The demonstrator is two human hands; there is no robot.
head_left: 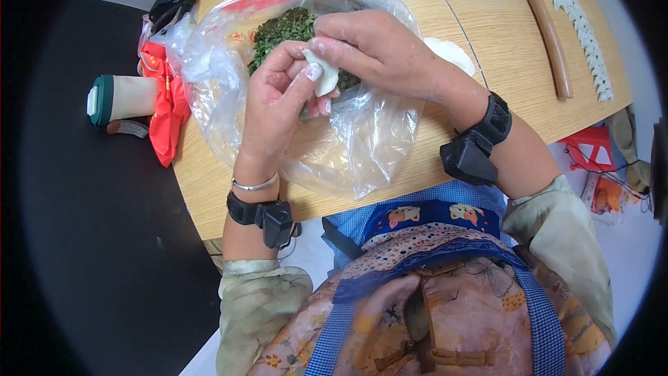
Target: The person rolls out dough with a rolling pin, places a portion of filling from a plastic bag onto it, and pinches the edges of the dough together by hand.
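A small folded piece of white dough (325,78) is between my two hands, above a clear plastic bag (376,150) that lies spread on the wooden table. My left hand (278,94) holds the dough with its thumb pressed on it. The fingers of my right hand (376,52) pinch the dough's upper edge. Chopped green filling (282,28) lies in the bag, partly hidden behind my hands. Just right of the bag, a flat white dough round (451,56) rests on the table, partly covered by my right forearm.
A wooden rolling pin (543,21) and a long row of folded white dough pieces (574,24) lie at the right of the wooden table (508,139). Left of the table are a red bag (165,111) and a white cup with a green lid (125,99).
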